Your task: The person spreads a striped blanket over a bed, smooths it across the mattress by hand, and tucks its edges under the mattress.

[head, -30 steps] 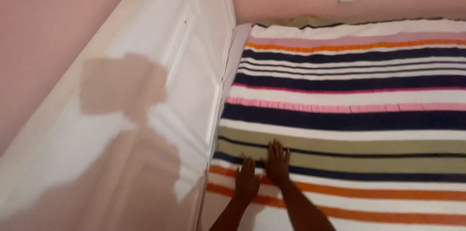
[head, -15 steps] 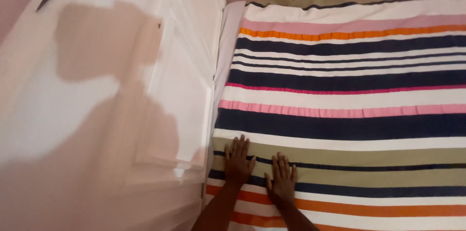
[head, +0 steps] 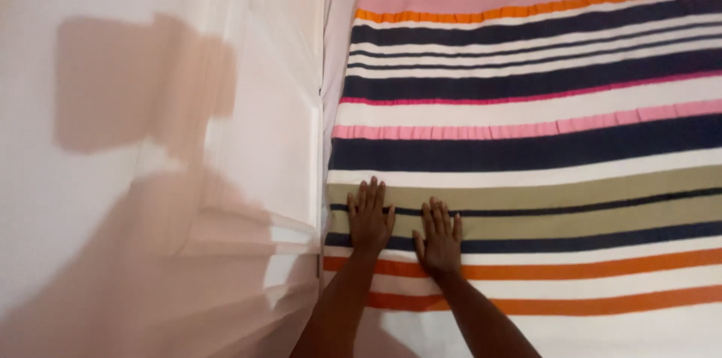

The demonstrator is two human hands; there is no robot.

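**Flat palms on a striped bedcover**

Where the cover (head: 526,140) meets the near left side of the bed, both hands lie flat on it, fingers spread wide and holding nothing. The left hand (head: 369,219) rests on the olive stripe close to the cover's left edge, just beside the white door (head: 263,117) that stands along the bed. The right hand (head: 440,238) sits just beside it, a little nearer the person, its heel reaching the upper orange band. The two hands are close together but apart.

The cover lies spread over the whole bed, its stripes of navy, white, pink, orange and olive running across. It looks soft and light, a thin woven cloth that would wrinkle and slide under a push rather than resist. A ruffled pink band suggests stitched pleats. The left edge, beside a strip of pale sheet (head: 336,34), would likely be the easiest place to pinch or tuck it.
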